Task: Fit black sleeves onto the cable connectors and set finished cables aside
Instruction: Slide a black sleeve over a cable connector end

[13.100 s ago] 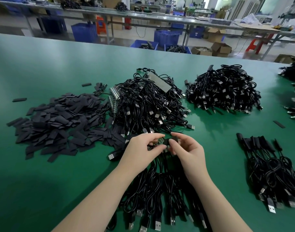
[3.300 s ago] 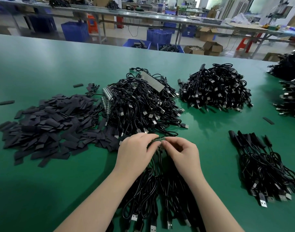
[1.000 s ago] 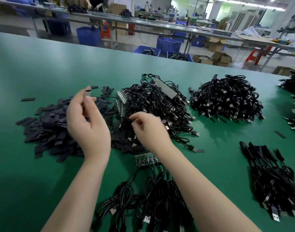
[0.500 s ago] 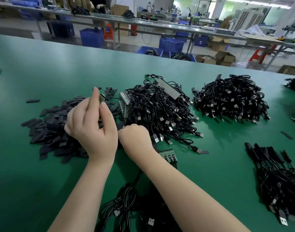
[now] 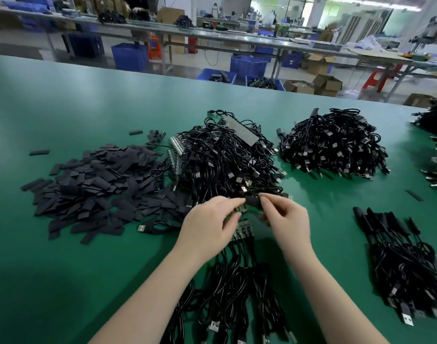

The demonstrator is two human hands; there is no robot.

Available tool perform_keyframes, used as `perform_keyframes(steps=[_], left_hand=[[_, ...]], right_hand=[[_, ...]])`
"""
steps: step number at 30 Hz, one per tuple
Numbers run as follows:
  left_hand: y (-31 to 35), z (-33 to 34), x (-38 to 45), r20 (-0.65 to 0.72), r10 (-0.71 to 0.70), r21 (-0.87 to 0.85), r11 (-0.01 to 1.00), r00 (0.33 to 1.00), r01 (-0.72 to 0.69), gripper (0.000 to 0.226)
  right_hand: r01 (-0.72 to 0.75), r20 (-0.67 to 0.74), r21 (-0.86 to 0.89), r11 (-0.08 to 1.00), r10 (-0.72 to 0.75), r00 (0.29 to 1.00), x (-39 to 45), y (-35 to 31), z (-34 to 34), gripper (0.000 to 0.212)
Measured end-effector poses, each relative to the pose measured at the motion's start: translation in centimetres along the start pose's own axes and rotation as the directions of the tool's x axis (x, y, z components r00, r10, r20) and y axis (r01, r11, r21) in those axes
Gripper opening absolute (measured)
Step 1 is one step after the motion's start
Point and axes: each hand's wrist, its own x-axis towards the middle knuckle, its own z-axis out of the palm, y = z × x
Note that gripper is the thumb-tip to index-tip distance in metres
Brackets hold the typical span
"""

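Note:
My left hand (image 5: 208, 225) and my right hand (image 5: 284, 217) meet over the table's middle. My right hand pinches a black sleeve (image 5: 252, 201) by one end. My left hand pinches a small green connector board (image 5: 241, 210) at the sleeve's other end. Below them lies a row of green connector boards (image 5: 243, 230) whose black cables (image 5: 237, 299) run toward me. A heap of loose flat black sleeves (image 5: 96, 187) lies at the left. Sleeved cables (image 5: 398, 256) lie in a pile at the right.
Two big heaps of black USB cables sit beyond my hands, one in the middle (image 5: 224, 160) and one to the right (image 5: 334, 145). More cable piles (image 5: 435, 145) line the right edge. Bare green table (image 5: 76, 100) spreads left and far.
My left hand has come back from above the sleeve heap to the middle. My right hand has moved right with a sleeve. Both now meet above the connector row.

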Motion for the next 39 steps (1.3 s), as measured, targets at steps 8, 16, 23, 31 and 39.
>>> perform_keyframes(steps=[8,16,23,31,39], left_hand=[[-0.2,0.3,0.0,0.142,-0.049,-0.050,0.997,0.989,0.056,0.037],[-0.5,0.6,-0.5,0.078,-0.073,-0.113,0.990,0.994,0.081,0.034],[-0.5,1.0,-0.7,0.072,-0.090,-0.219,0.970,0.993,0.103,0.028],[-0.5,0.8,-0.7,0.081,-0.098,-0.257,0.959,0.992,0.116,0.027],[-0.3,0.7,-0.7,0.099,-0.075,-0.256,0.962,0.992,0.098,0.017]], right_hand=[[-0.009,0.078,0.100,0.995,0.001,0.997,-2.3,1.3,-0.4,0.023],[-0.057,0.111,0.201,0.978,0.035,0.993,-2.1,1.0,-0.7,0.025],[-0.143,0.209,0.469,0.872,0.047,0.977,-2.7,1.1,-0.9,0.029],[-0.060,0.221,0.336,0.940,-0.017,0.975,-3.1,0.7,-0.3,0.027],[-0.029,0.173,0.266,0.964,-0.018,0.985,-3.1,0.7,-0.3,0.029]])
